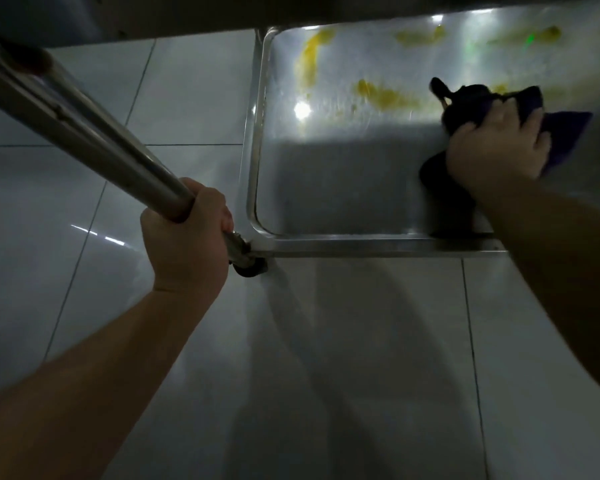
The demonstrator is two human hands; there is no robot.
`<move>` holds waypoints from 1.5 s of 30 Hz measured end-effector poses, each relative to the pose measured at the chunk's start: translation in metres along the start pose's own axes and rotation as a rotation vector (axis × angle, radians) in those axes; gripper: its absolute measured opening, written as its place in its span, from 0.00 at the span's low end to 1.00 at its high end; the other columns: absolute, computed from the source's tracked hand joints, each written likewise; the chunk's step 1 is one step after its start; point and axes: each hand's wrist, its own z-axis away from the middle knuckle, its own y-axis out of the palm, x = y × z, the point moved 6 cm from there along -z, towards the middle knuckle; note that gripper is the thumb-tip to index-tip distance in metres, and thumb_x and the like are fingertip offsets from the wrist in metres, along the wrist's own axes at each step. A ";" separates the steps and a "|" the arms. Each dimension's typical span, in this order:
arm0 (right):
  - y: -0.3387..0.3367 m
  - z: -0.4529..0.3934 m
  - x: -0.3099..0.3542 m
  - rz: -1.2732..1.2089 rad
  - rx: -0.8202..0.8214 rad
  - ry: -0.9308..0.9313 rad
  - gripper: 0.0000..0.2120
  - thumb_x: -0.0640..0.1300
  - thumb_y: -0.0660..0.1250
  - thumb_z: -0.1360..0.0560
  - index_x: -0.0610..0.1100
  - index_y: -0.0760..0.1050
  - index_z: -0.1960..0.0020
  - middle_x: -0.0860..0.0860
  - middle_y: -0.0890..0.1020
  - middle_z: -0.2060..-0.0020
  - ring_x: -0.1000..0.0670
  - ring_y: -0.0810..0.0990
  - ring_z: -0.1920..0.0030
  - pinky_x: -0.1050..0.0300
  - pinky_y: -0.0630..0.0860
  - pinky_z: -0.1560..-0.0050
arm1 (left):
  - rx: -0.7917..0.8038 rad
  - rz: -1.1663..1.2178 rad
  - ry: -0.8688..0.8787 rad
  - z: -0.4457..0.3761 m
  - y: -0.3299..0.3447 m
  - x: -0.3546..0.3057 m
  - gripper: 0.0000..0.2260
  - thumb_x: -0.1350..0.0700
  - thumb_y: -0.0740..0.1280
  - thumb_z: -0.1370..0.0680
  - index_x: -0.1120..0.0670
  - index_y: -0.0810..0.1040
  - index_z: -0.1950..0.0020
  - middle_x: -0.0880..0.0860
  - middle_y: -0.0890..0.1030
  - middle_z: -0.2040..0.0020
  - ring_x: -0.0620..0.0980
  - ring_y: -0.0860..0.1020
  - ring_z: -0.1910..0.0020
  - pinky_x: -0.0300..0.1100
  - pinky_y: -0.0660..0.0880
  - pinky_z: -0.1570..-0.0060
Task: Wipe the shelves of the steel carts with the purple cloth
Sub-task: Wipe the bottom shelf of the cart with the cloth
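Note:
The steel cart's bottom shelf (326,188) lies low in the upper right, smeared with yellow stains (381,95) across its far half. My right hand (496,147) presses the bunched purple cloth (561,133) onto the shelf, just right of the middle stain. My left hand (184,237) is wrapped around the cart's steel corner post (84,123), a little above the caster wheel (250,268). The shelf's right end is out of frame.
An upper shelf's underside (291,12) overhangs along the top edge. Glossy white floor tiles (326,358) fill the left and the foreground. The scene is dim, with a bright reflection on the shelf.

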 end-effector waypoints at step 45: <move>0.004 0.125 -0.009 0.138 0.205 -0.692 0.31 0.62 0.40 0.18 0.56 0.54 0.16 0.58 0.57 0.17 0.51 0.48 0.16 0.46 0.47 0.19 | -0.102 -0.312 -0.095 0.017 -0.017 0.013 0.06 0.51 0.70 0.28 0.51 0.78 0.54 0.47 0.83 0.64 0.39 0.82 0.66 0.29 0.75 0.70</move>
